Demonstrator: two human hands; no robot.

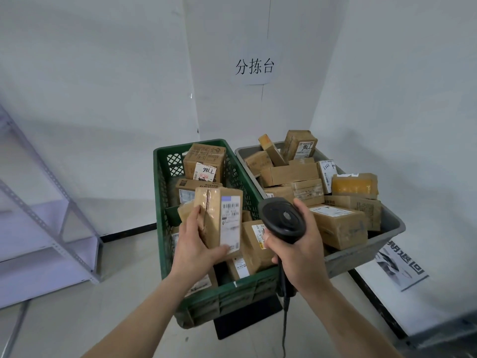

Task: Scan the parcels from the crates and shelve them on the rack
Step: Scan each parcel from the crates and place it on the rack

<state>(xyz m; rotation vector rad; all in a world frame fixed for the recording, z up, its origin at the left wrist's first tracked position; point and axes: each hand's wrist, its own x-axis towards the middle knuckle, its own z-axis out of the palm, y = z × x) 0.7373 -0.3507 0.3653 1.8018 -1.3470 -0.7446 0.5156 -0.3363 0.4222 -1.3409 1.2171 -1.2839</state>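
Observation:
My left hand grips a small brown cardboard parcel above the green crate, its white barcode label turned to the right. My right hand holds a black corded barcode scanner just right of the parcel, its head close to the label. The green crate holds several taped parcels. A grey crate to its right is heaped with more brown parcels.
A grey metal rack with pale shelves stands at the left. A white wall with a paper sign is behind the crates. A printed white sheet lies at the right. The floor is pale tile.

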